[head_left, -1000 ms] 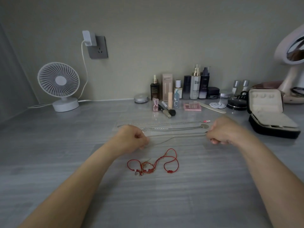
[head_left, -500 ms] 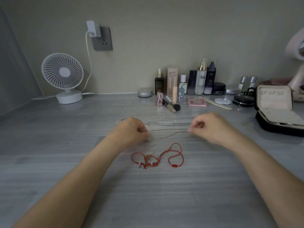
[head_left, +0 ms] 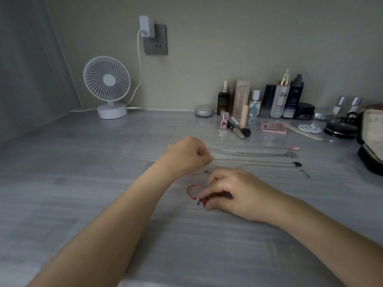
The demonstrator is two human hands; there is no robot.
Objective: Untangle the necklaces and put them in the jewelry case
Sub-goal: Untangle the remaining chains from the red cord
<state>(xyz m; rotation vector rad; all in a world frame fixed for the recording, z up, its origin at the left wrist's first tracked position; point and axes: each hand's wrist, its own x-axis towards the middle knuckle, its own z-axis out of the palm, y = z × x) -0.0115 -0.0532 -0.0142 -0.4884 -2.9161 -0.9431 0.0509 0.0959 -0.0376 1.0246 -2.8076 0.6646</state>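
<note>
Several silver chains (head_left: 248, 153) lie stretched left to right across the middle of the grey table (head_left: 83, 183), with pendants at their right ends. The left hand (head_left: 188, 156), fingers curled, pinches the left end of the nearest chain (head_left: 259, 161). Just nearer, the right hand (head_left: 238, 193) pinches the tangled red cord necklace (head_left: 191, 190) (one loop shows at its left). A white fan (head_left: 106, 83) and cosmetic bottles (head_left: 279, 98) line the beige far wall. At the right edge the jewelry case (head_left: 373, 127) stands open; what is inside cannot be told.
</note>
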